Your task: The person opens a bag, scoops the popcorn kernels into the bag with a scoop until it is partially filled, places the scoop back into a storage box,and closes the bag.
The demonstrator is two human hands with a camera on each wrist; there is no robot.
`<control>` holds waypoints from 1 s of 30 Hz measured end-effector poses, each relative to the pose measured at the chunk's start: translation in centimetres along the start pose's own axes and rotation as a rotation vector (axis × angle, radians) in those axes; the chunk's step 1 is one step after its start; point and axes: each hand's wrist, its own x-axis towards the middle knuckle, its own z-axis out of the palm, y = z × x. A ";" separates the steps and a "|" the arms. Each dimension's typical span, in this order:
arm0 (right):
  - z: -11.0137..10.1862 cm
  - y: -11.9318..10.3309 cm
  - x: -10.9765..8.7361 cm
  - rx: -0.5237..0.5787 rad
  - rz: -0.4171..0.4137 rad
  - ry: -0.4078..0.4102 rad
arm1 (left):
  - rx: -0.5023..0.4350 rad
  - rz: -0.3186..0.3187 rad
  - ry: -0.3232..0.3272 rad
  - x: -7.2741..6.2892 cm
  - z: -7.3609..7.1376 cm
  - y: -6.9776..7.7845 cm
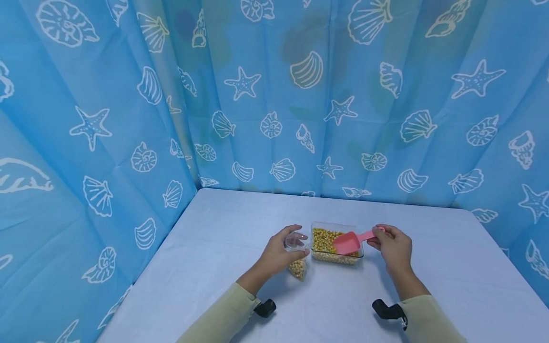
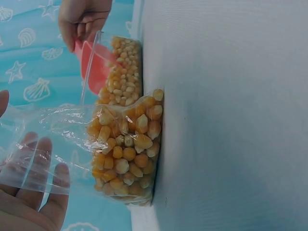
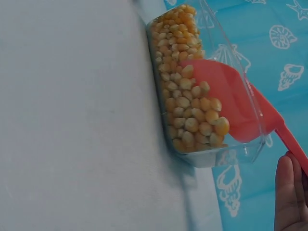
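Note:
My left hand (image 1: 278, 251) curls round the mouth of a clear plastic bag (image 1: 298, 269), fingers on one side and thumb on the other. In the left wrist view the bag's lower part is filled with corn kernels (image 2: 126, 154) and rests on the table. My right hand (image 1: 394, 247) pinches the handle of a pink scoop (image 1: 348, 243). The scoop's bowl dips into the kernels of a clear rectangular container (image 1: 336, 258), just right of the bag. In the right wrist view the scoop's tip (image 3: 216, 91) is partly sunk among the kernels.
A white-covered table (image 1: 240, 214) lies under everything. Blue curtains (image 1: 266, 95) with shell and starfish prints stand behind it and along its left side. A black wrist mount (image 1: 388, 310) sticks out from the right sleeve, another (image 1: 266, 308) from the left.

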 end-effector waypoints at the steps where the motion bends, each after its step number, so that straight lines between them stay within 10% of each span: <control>1: 0.0 0.2 -0.1 0.013 0.016 0.001 | -0.001 -0.001 0.000 0.0 0.0 0.0; 30: 0.9 3.1 -0.6 0.280 0.221 -0.031 | -0.002 0.016 -0.006 0.0 0.2 -0.3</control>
